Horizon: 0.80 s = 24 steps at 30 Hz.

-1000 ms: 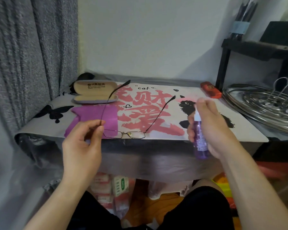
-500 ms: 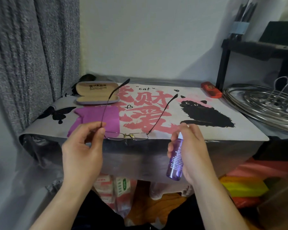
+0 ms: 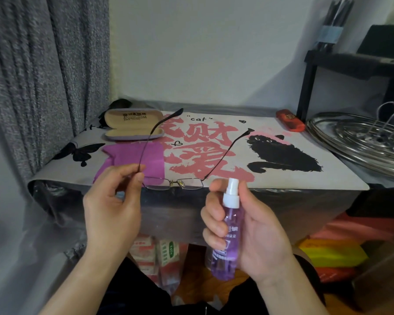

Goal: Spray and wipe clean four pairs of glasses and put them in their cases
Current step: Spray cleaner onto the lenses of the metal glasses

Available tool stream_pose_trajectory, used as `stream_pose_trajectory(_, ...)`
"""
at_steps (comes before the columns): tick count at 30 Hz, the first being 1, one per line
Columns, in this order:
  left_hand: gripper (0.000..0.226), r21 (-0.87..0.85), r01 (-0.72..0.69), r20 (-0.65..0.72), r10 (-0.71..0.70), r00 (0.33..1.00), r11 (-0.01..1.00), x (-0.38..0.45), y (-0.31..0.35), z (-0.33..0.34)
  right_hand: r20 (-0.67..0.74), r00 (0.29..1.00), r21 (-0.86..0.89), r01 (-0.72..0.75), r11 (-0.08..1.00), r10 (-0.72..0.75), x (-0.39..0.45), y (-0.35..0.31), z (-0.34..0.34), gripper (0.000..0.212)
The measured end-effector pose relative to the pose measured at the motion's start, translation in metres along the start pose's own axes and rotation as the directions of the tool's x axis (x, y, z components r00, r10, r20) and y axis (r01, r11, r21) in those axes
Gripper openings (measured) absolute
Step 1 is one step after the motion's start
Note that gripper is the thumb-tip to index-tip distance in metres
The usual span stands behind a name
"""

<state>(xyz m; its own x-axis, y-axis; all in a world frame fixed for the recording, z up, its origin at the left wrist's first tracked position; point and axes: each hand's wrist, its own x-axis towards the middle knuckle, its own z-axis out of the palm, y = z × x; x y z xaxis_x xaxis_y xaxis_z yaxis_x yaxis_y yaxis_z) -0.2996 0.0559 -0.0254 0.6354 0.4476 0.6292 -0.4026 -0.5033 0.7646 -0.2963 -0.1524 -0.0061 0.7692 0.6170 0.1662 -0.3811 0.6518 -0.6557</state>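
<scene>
The left hand (image 3: 114, 208) is pinching wire-framed glasses (image 3: 173, 183) by one temple while the right hand (image 3: 248, 230) is gripping a purple spray bottle (image 3: 228, 244), an open glasses case (image 3: 133, 127) and what looks like a purple cloth (image 3: 143, 161) lying beyond on the cat-printed mat (image 3: 282, 176).

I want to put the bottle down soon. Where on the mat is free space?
The mat is bare right of the black cat print, toward the steel rack. A narrow bare strip lies behind the print, before the red case. The left is crowded: open case, purple cloth, held glasses.
</scene>
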Motion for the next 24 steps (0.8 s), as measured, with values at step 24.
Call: stream_pose_trajectory(24, 0.016, 0.164, -0.657, -0.053, 0.671, 0.739, 0.736, -0.012, -0.006, 0.002, -0.459, 0.888, -0.609, -0.326, 0.723, 0.014, 0.019, 0.020, 0.043, 0.081)
